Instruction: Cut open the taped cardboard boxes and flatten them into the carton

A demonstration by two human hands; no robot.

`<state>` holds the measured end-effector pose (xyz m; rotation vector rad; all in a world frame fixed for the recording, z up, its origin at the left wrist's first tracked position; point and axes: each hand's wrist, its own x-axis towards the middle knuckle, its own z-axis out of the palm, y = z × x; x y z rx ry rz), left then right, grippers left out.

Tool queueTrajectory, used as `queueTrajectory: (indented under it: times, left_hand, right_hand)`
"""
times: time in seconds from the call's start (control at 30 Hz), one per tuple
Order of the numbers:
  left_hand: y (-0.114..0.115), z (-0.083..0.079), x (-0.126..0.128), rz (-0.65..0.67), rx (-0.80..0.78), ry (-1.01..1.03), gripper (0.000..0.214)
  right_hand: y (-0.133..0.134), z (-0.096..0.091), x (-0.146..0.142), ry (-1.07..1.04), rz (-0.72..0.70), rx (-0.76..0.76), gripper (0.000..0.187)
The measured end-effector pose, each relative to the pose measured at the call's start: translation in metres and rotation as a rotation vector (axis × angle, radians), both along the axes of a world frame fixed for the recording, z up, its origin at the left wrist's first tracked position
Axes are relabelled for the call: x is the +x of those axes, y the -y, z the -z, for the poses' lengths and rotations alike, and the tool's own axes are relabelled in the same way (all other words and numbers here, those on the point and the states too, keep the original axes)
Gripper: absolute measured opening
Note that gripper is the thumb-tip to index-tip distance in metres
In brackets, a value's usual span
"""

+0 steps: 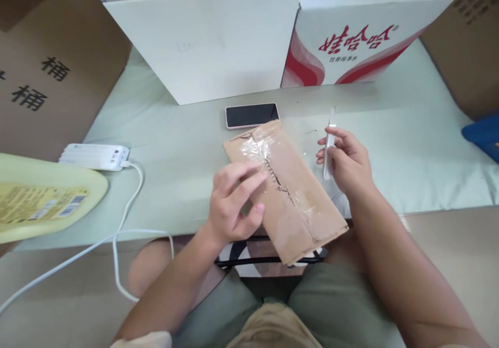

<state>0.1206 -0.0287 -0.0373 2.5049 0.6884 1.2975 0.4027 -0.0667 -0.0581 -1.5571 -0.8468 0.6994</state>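
A flat brown cardboard box [307, 197] lies at a slant over the near edge of the pale green surface, its front corner jutting out above my lap. Clear tape crosses its top, and a ragged slit runs along the middle seam. Over the box's left side, my left hand [237, 200] has its fingers apart and holds nothing; whether the fingertips touch the cardboard I cannot tell. To the right of the box, my right hand [346, 158] grips a slim white utility knife [328, 156], its blade pointing away from me.
Behind the box lies a phone [252, 115]. White cartons [206, 47] and a red-and-white carton [358, 41] stand at the back. On the left are a white power bank [95, 157] with a cable [130, 208] and a yellow bottle [47, 197]. Something blue [483, 135] sits far right.
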Motion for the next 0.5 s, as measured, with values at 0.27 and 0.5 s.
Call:
queueTrajectory:
  times: [0.27, 0.5]
  left_hand:
    - [-0.025, 0.008, 0.000, -0.002, -0.042, -0.053, 0.045]
    - [-0.023, 0.010, 0.004, -0.002, -0.053, -0.024, 0.045]
  right_hand:
    - [0.002, 0.005, 0.014, -0.156, -0.120, 0.127, 0.045]
    - [0.012, -0.074, -0.009, -0.098, -0.192, 0.283, 0.023]
